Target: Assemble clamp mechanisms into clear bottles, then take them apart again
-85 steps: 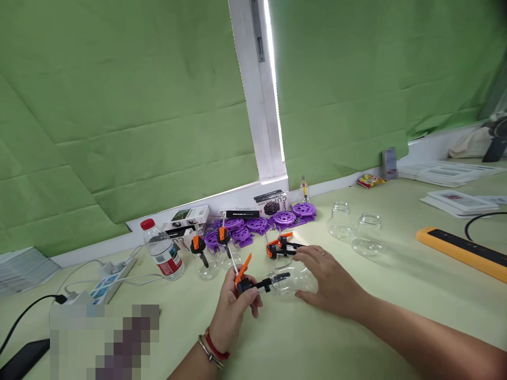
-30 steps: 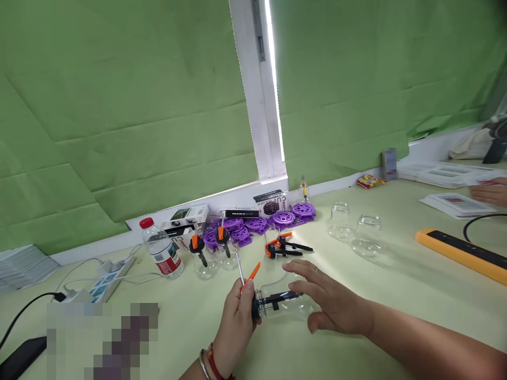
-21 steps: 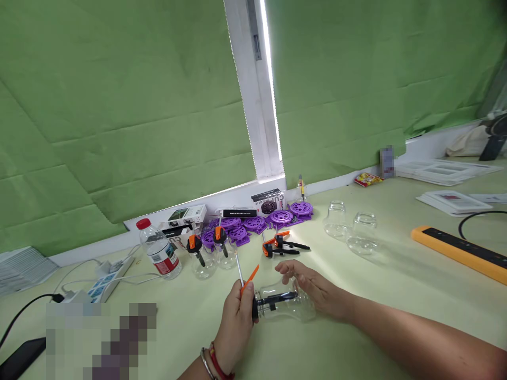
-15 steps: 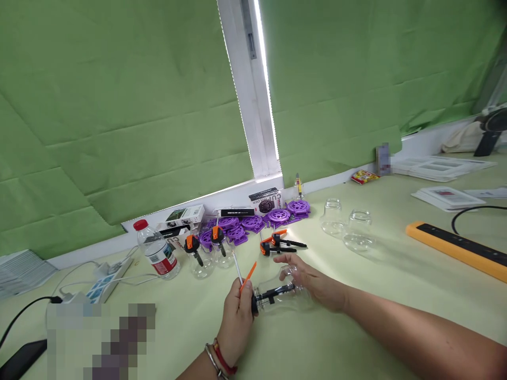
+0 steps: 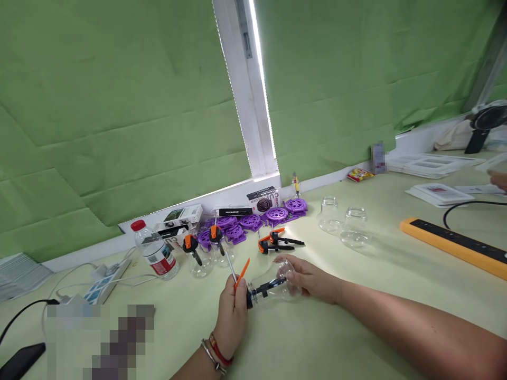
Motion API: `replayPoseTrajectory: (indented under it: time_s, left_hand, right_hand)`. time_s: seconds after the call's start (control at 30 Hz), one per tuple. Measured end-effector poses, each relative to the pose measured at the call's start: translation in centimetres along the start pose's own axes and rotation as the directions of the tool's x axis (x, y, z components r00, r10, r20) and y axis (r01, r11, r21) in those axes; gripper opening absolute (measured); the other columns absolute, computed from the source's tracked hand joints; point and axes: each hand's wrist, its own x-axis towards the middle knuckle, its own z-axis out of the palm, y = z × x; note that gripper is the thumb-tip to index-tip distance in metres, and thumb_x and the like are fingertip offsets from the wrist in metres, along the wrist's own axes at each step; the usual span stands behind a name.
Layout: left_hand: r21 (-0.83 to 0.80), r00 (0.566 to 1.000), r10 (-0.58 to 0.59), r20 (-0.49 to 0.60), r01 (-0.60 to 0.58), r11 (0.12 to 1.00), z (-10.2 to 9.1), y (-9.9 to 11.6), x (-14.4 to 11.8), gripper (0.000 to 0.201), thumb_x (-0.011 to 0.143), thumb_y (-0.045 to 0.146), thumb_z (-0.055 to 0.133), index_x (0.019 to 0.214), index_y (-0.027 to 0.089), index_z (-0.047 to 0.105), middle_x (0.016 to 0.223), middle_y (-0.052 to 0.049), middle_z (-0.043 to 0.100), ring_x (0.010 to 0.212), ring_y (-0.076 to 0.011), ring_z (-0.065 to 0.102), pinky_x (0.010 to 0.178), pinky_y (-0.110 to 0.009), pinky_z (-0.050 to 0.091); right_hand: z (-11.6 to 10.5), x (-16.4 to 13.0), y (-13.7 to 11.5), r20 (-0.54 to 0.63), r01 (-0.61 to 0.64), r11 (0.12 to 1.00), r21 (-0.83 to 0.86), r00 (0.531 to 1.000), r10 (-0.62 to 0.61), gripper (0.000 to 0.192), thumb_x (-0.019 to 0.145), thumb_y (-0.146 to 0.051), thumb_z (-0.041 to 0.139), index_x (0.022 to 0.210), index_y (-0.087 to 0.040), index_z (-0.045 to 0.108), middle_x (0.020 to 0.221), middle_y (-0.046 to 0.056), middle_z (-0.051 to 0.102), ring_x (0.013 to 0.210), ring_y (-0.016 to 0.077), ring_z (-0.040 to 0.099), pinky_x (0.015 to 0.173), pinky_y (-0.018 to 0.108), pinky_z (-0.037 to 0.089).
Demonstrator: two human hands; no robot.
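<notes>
My left hand (image 5: 232,311) grips a black spray-pump head with an orange trigger (image 5: 242,270) and a thin tube. The pump's black stem reaches into the mouth of a clear glass bottle (image 5: 275,282) that lies on its side. My right hand (image 5: 307,274) cups that bottle from the right and lifts it slightly off the pale green table (image 5: 356,316). Behind them lie two loose orange-and-black pump heads (image 5: 275,241) and two small clear bottles with pumps fitted (image 5: 202,253).
Purple round parts (image 5: 257,219) and small boxes line the wall. Two empty glass bottles (image 5: 343,224) stand right of centre. A water bottle (image 5: 154,253) and a power strip (image 5: 105,279) sit at left, an orange bar (image 5: 455,245) at right. Another person's hand (image 5: 499,179) shows at the far right edge.
My right hand went from hovering flat over the bottle to cupping it, and the bottle's far end has tilted up. The pump stem went into the bottle's mouth. The view shifted right.
</notes>
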Motion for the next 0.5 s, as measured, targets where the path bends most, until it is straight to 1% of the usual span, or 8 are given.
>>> replayPoseTrajectory:
  time_s: [0.07,0.13,0.2,0.27,0.3,0.37,0.43,0.5]
  left_hand:
    - [0.044,0.999,0.046,0.001,-0.046,0.998,-0.2,0.3,0.0,0.034,0.086,0.05,0.045,0.069,0.02,0.043,0.062,0.004,0.039,0.056,-0.0114,0.034,0.055,-0.022,0.032]
    - [0.061,0.998,0.068,0.006,-0.068,0.996,-0.3,0.5,0.1,0.032,0.087,0.048,0.044,0.07,0.02,0.044,0.062,0.004,0.039,0.057,-0.0114,0.035,0.055,-0.022,0.032]
    - [0.045,0.998,0.062,0.001,-0.062,0.997,-0.4,0.5,0.4,0.032,0.086,0.048,0.045,0.07,0.02,0.044,0.063,0.004,0.039,0.057,-0.0112,0.036,0.055,-0.022,0.032]
    - [0.002,0.999,0.037,-0.023,-0.037,0.999,-0.5,0.3,0.8,0.034,0.084,0.05,0.047,0.068,0.02,0.043,0.063,0.004,0.04,0.057,-0.0108,0.036,0.055,-0.022,0.034]
    - [-0.021,0.999,0.019,-0.033,-0.02,1.0,-0.6,0.1,0.9,0.035,0.083,0.051,0.048,0.068,0.02,0.043,0.063,0.004,0.04,0.057,-0.0105,0.037,0.055,-0.022,0.034]
    - [-0.056,0.999,-0.02,-0.035,0.018,0.998,-0.6,-0.1,1.1,0.036,0.082,0.052,0.049,0.068,0.02,0.043,0.064,0.004,0.04,0.057,-0.01,0.037,0.055,-0.021,0.036]
    - [-0.076,0.998,-0.063,-0.02,0.061,0.995,-0.5,-0.3,1.1,0.036,0.082,0.053,0.048,0.07,0.02,0.043,0.064,0.005,0.04,0.057,-0.0099,0.038,0.053,-0.02,0.036]
    - [-0.099,0.995,-0.097,-0.009,0.095,0.991,-0.4,-0.3,1.0,0.036,0.083,0.054,0.046,0.07,0.02,0.043,0.062,0.005,0.039,0.056,-0.0101,0.038,0.051,-0.02,0.037]
  right_hand:
    - [-0.1,0.0,0.1,-0.017,-0.026,0.999,-0.034,1.0,0.026,0.057,0.082,-0.061,0.046,0.125,-0.024,0.043,0.102,0.005,0.056,0.063,0.0095,0.052,0.05,0.021,0.044]
    - [-0.3,-0.1,0.0,0.006,-0.033,0.999,-0.029,0.999,0.033,0.061,0.081,-0.064,0.044,0.127,-0.024,0.042,0.104,0.005,0.055,0.06,0.008,0.051,0.05,0.021,0.043]
    - [-0.5,-0.3,-0.1,0.056,-0.025,1.0,0.009,0.998,0.024,0.072,0.076,-0.065,0.051,0.136,-0.028,0.033,0.121,0.008,0.049,0.063,0.0077,0.052,0.052,0.021,0.044]
    - [-0.8,-0.5,-0.1,0.098,0.01,0.998,0.069,0.995,-0.016,0.088,0.069,-0.059,0.065,0.141,-0.034,0.022,0.137,0.01,0.035,0.07,0.0078,0.054,0.06,0.024,0.047]
    - [-0.8,-0.5,-0.1,0.11,0.028,0.995,0.099,0.993,-0.039,0.094,0.066,-0.054,0.07,0.142,-0.037,0.018,0.14,0.009,0.03,0.073,0.0078,0.054,0.065,0.025,0.049]
    - [-1.0,-0.4,0.2,0.116,0.05,0.988,0.145,0.991,-0.067,0.097,0.063,-0.047,0.075,0.141,-0.039,0.019,0.138,0.008,0.033,0.075,0.0076,0.052,0.069,0.027,0.049]
    - [-1.0,-0.1,0.6,0.112,0.047,0.985,0.164,0.991,-0.066,0.093,0.063,-0.044,0.076,0.14,-0.038,0.024,0.131,0.007,0.04,0.072,0.0073,0.051,0.062,0.023,0.048]
    - [-1.1,0.1,1.0,0.105,0.033,0.986,0.163,0.993,-0.05,0.091,0.063,-0.045,0.076,0.139,-0.036,0.026,0.123,0.007,0.046,0.068,0.0067,0.049,0.052,0.019,0.044]
